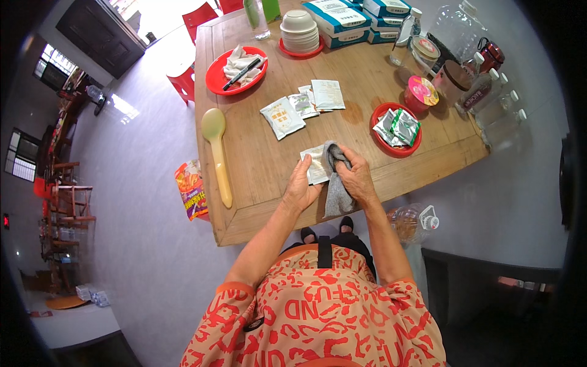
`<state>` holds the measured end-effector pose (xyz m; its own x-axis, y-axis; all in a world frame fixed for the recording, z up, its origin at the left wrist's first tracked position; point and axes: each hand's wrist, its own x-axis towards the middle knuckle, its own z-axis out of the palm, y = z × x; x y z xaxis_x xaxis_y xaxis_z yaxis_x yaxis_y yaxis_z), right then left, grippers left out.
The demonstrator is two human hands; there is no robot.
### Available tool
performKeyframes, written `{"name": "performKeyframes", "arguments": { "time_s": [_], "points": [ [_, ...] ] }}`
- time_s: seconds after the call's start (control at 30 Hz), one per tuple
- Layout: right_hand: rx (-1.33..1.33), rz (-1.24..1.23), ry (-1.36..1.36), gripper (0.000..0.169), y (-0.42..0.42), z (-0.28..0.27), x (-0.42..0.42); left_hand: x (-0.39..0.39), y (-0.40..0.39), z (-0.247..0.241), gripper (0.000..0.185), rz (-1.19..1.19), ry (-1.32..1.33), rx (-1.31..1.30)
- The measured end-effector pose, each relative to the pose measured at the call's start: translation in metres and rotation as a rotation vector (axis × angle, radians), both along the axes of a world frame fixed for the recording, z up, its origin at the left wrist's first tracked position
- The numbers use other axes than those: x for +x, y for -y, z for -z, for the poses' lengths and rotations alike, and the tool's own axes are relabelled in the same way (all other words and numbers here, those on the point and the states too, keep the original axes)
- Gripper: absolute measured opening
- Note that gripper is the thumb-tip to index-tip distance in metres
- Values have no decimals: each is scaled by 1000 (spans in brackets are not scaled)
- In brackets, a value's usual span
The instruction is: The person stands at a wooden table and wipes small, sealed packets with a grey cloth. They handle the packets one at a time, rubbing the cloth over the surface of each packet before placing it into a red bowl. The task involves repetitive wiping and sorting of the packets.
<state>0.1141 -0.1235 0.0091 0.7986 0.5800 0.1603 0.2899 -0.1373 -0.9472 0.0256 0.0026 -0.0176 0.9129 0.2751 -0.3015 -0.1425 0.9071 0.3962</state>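
My left hand [300,185] grips a white printed sachet [315,164] by its left edge, thumb on top, over the near part of the wooden table [270,183]. Bunched in my right hand [355,174] is a grey cloth [339,197], pressed against the sachet's right side, with its loose end hanging down. Farther off lie several more sachets: a white one with orange print [282,117], a silver one [301,104] and a white one [328,95] that partly overlap. To the right, a small red dish [389,147] holds silver and green packets [405,127].
A large yellow spoon [219,156] lies left. Behind are a red plate [213,82] with a crumpled cloth and marker, stacked white bowls [300,34], and blue-white boxes [341,20]. Cups and bottles crowd the right edge, including a pink cup [419,94]. A large bottle [408,222] stands below the table.
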Motion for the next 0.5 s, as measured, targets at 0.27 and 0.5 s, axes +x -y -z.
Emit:
{"name": "performKeyframes", "arguments": {
  "time_s": [0.27,0.5],
  "points": [
    [-159,-77,441,40,14,-6,-20,0,4,1,33,-58,67,49],
    [-370,-38,519,40,43,-28,-31,1,2,0,41,2,32,115]
  ]
}}
